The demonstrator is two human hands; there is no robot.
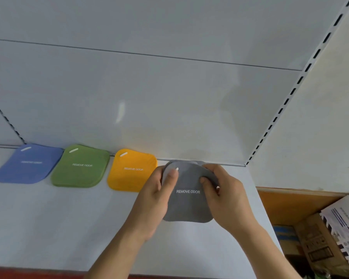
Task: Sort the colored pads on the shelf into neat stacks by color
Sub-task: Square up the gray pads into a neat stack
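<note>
Along the back of the white shelf (48, 218) lie a blue stack of pads (28, 164), a green stack (81, 167) and a yellow stack (132, 171), each printed "REMOVE ODOR". To their right both my hands hold a grey pad (187, 200) at its two sides, its far edge curled over. My left hand (157, 194) grips its left side with the thumb on top near the white slot. My right hand (224, 194) pinches its right side. More grey shows under the far edge; I cannot tell whether that is another pad.
The shelf's white back panel (149, 97) rises right behind the stacks. A slotted upright (286, 101) and a side panel close off the right. Cardboard boxes (320, 238) stand lower right, beyond the shelf's end. A red strip (28, 272) runs along the shelf's front edge.
</note>
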